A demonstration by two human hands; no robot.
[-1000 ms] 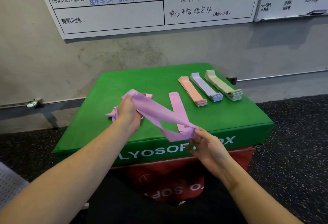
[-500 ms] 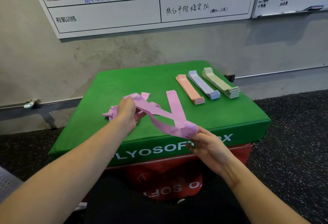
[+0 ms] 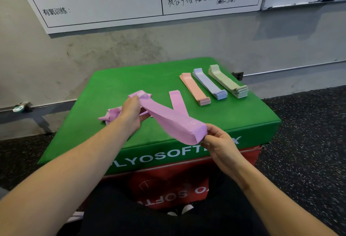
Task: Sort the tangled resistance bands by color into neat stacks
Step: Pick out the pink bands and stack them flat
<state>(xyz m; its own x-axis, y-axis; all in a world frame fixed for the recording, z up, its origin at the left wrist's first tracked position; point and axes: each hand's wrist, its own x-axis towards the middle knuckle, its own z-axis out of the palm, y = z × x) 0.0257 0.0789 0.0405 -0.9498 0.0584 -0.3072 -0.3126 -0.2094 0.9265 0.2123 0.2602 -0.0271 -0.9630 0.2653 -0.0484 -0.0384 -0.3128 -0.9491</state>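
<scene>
Standing against a grey concrete wall (image 3: 112, 52) under a whiteboard (image 3: 104, 9), on speckled black flooring (image 3: 309, 142): a green foam box (image 3: 116, 87) serving as the sorting surface.

Being stretched out above its near edge, a pink band (image 3: 174, 125), pulled flat between both hands, probably to take the twist out before laying it down. Pinching the near folded end between thumb and fingertips, the right hand (image 3: 219, 144), holding the loop closed so it lies as one flat strip. Gripping the far end with curled fingers, the left hand (image 3: 131, 114), keeping tension along the length.

Lying just behind, flat on the foam and partly hidden by the held band, a pink stack (image 3: 177, 102) already begun, seemingly the destination. Resting beside the left hand, a pink tangle (image 3: 110, 115), loose and crumpled, evidently still awaiting sorting.

Sitting further right, side by side and close together, three finished piles: an orange stack (image 3: 194, 88), a blue stack (image 3: 209, 84) and a green stack (image 3: 228, 82), all angled alike, keeping colours separate and tidy.

Judging by that, nearing completion, with only pink remaining.
</scene>
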